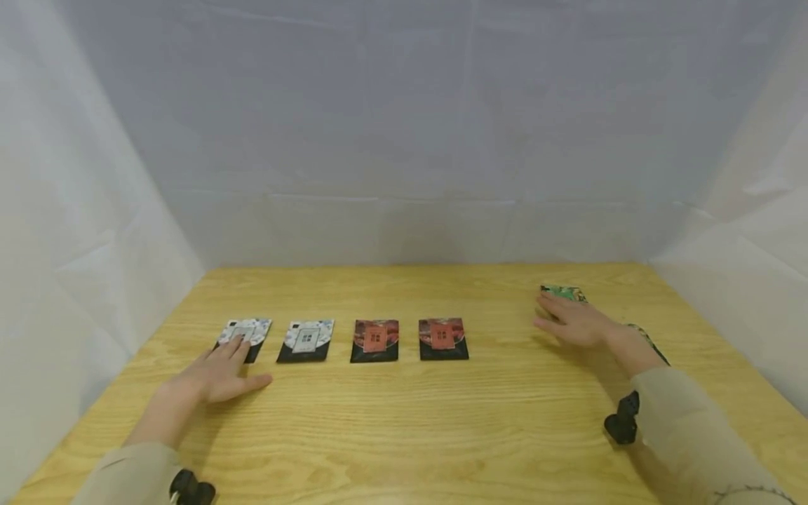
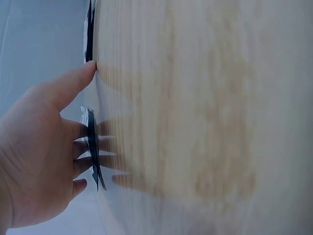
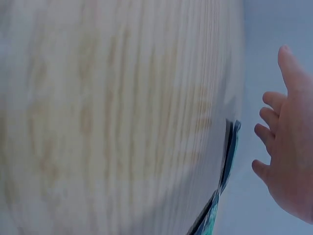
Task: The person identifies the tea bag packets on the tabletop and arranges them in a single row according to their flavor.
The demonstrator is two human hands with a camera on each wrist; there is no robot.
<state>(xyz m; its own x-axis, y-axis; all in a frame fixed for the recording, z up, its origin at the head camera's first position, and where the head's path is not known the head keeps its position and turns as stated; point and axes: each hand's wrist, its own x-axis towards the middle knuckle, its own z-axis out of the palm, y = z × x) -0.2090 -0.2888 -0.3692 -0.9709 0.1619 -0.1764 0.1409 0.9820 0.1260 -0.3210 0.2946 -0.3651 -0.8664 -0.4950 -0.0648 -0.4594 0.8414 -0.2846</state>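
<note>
We're seeing soft, fairly even light, with a faint shadow (image 1: 596, 372) just below the right hand (image 1: 574, 324). Wrist views look hazy and kinda blue to us, finger shadows (image 2: 108, 145) streaking the tabletop (image 2: 161, 98) beside the left hand (image 2: 41, 152).

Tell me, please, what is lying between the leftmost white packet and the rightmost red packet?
Between them lie the other white packet and the other red packet, set apart, as the head view shows.
</note>
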